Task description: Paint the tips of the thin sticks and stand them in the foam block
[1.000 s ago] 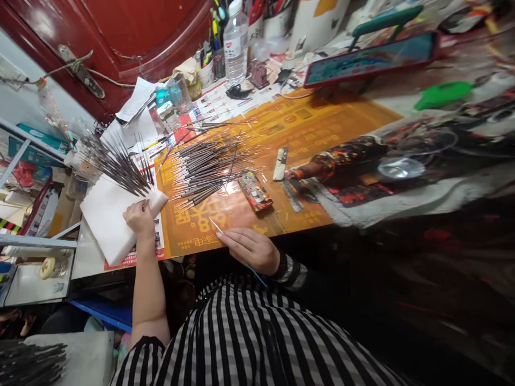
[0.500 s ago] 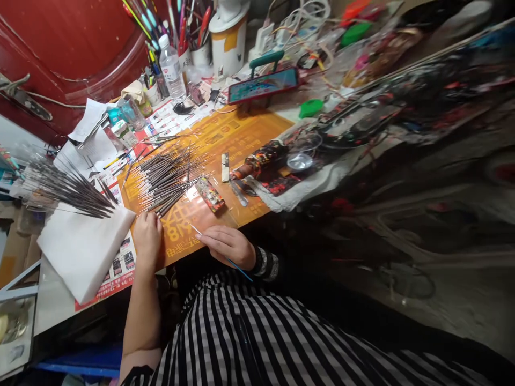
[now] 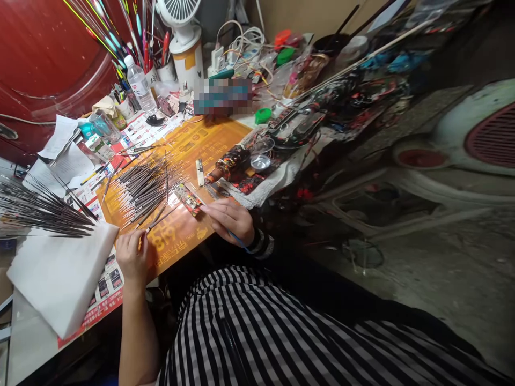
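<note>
My left hand point(image 3: 132, 256) is closed at the table's near edge, pinching one thin dark stick point(image 3: 159, 219) that points up to the right. In my right hand point(image 3: 231, 219) is a thin paintbrush with a blue handle point(image 3: 238, 239). Its pale front end reaches to a small paint-stained block point(image 3: 188, 199), though I cannot make out whether the tip touches it. A pile of similar dark slender sticks with fine ends point(image 3: 140, 185) lies beyond my left hand on the orange mat point(image 3: 177, 241).
At left, a white foam block point(image 3: 60, 279) has many dark sticks point(image 3: 44, 206) stuck in it. Paint-crusted tools point(image 3: 231, 161) and a small metal cup point(image 3: 260, 162) sit to the right. Behind stand a water bottle point(image 3: 140, 86), a white fan point(image 3: 179, 13) and colourful fishing floats point(image 3: 108, 40).
My left hand has taken a stick from near the pile and raised it. My right hand has moved the brush forward to the paint-stained block. The view has shifted to the right.
</note>
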The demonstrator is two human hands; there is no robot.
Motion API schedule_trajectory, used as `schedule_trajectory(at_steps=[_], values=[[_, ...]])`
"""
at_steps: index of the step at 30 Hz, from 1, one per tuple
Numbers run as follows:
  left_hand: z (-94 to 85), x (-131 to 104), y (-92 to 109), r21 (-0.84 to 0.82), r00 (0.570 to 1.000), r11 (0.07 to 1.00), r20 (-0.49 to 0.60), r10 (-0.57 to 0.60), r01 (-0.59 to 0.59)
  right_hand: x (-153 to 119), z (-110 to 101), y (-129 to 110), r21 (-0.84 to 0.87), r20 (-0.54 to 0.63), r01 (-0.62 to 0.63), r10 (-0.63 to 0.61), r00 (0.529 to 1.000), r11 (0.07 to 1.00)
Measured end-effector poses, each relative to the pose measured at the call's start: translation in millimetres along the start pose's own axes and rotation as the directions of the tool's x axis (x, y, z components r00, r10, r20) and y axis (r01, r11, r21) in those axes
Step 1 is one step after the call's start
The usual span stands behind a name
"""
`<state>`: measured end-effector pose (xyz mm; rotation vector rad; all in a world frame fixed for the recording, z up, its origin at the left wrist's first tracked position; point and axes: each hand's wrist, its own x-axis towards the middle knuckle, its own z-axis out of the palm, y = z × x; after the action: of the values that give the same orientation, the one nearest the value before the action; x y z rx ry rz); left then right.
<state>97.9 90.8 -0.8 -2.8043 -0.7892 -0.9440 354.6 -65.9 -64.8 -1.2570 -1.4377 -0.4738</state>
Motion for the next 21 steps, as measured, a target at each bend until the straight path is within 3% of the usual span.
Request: schedule_trajectory(at_steps=[5, 11, 16, 21], values=[[8.6, 1.5, 7.5, 0.008, 1.000, 1.000, 0.006, -0.007, 0.007, 4.4, 5.0, 10.7, -0.034, 0.048, -0.129, 0.131, 0.990, 0.991], [13.1, -0.2, 3.5, -0.016, 0.999, 0.999, -0.020, 0.028, -0.029, 10.0, 10.6, 12.0, -0.056, 0.158, -0.168, 0.175, 0.972, 0.984], [12.8, -5.5, -3.6, -0.011, 0.989, 0.994, -0.105, 0.103, -0.105, 7.2, 12.1, 14.3, -0.060, 0.133, -0.160, 0.166, 0.977, 0.985], [11.0, -6.8, -3.7, -0.030, 0.986, 0.995, -0.137, 0.092, -0.097, 4.7, 13.3, 15.6, -0.075, 0.123, -0.169, 0.177, 0.977, 0.983]])
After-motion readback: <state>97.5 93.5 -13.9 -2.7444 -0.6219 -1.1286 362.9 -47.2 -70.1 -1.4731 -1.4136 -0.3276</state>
